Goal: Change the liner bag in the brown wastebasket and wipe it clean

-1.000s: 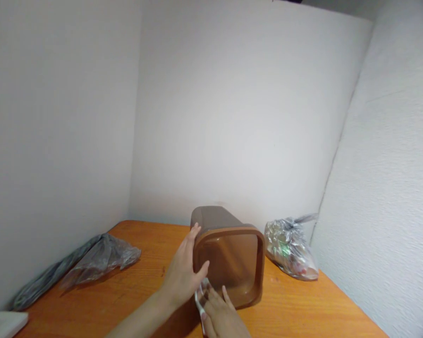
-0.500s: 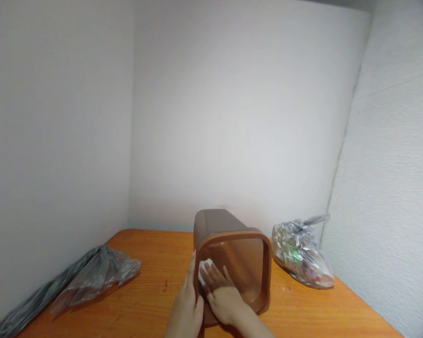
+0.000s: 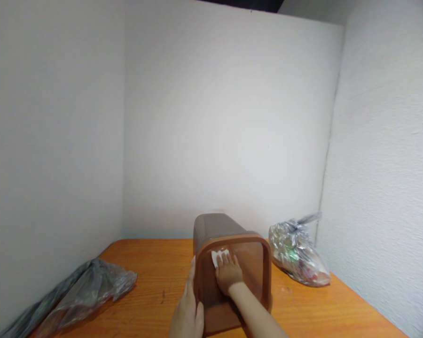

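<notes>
A brown plastic bin point(image 3: 216, 224) lies on its side on the wooden table, its square mouth facing me. My left hand point(image 3: 188, 307) grips the bin's left rim from outside, fingers along the wall and thumb near the edge. Inside the bin, my right hand point(image 3: 229, 274) presses a white cloth or tissue point(image 3: 219, 256) against the inner wall, under its fingertips.
A crumpled grey plastic bag point(image 3: 102, 281) lies at the left of the orange-brown table point(image 3: 162, 263). At the right stands a knotted clear bag point(image 3: 298, 253) with mixed items inside. White walls point(image 3: 215, 117) enclose the back and sides.
My right hand has moved deeper into the bin, up and to the right, with the white cloth. My left hand keeps its hold. The camera view has shifted slightly.
</notes>
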The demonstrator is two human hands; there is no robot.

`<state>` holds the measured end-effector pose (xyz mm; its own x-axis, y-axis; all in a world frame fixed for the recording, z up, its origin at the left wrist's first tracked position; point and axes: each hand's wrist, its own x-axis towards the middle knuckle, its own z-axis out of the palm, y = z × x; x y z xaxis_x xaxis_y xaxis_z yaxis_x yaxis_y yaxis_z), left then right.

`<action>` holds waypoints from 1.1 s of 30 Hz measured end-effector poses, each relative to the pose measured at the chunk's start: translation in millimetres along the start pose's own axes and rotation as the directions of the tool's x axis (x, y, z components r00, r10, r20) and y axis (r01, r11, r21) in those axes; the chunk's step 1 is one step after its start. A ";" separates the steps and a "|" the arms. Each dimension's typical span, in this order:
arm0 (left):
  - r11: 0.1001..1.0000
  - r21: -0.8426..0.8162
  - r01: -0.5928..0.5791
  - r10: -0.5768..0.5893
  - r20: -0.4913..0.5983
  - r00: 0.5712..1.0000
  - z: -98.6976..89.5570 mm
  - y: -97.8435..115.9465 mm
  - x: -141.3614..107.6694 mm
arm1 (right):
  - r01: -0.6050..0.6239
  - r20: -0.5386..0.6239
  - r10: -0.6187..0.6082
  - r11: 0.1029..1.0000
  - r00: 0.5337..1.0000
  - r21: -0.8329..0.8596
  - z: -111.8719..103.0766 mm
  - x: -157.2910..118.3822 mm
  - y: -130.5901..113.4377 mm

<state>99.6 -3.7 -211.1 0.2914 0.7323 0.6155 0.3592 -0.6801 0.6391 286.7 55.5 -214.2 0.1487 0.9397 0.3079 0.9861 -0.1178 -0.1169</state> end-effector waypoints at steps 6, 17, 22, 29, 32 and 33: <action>0.999 0.038 -0.040 0.040 -0.008 0.999 -0.3 -1.0 -0.1 | 0.086 0.031 -0.085 0.996 0.996 -0.021 -14.2 -47.7 5.1; 0.991 0.104 -0.089 0.082 0.064 0.995 -15.6 15.2 5.5 | 0.173 0.181 -0.182 0.983 0.966 0.066 -57.6 -144.6 6.1; 0.927 0.344 -0.150 0.068 0.238 0.969 -52.1 65.4 28.8 | 0.250 0.185 -0.276 0.956 0.943 0.155 -76.7 -160.2 2.7; 0.705 0.642 -0.300 0.088 0.341 0.936 -77.2 139.1 67.3 | 0.363 0.073 -0.384 0.909 0.920 0.204 -47.6 -152.3 -22.8; 0.679 0.642 -0.356 0.140 0.362 0.921 -73.3 156.4 75.7 | 0.379 0.056 -0.397 0.904 0.916 0.199 -32.1 -146.4 -34.1; 0.676 0.637 -0.371 0.158 0.367 0.917 -71.1 159.0 77.4 | 0.383 0.053 -0.401 0.901 0.915 0.203 -28.9 -145.1 -36.4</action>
<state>116.2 -57.6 -29.1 0.6488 0.5769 0.4961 0.6993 -0.7091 -0.0900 231.4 -85.9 -227.4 -0.2633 0.9237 0.2782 0.9306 0.3192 -0.1790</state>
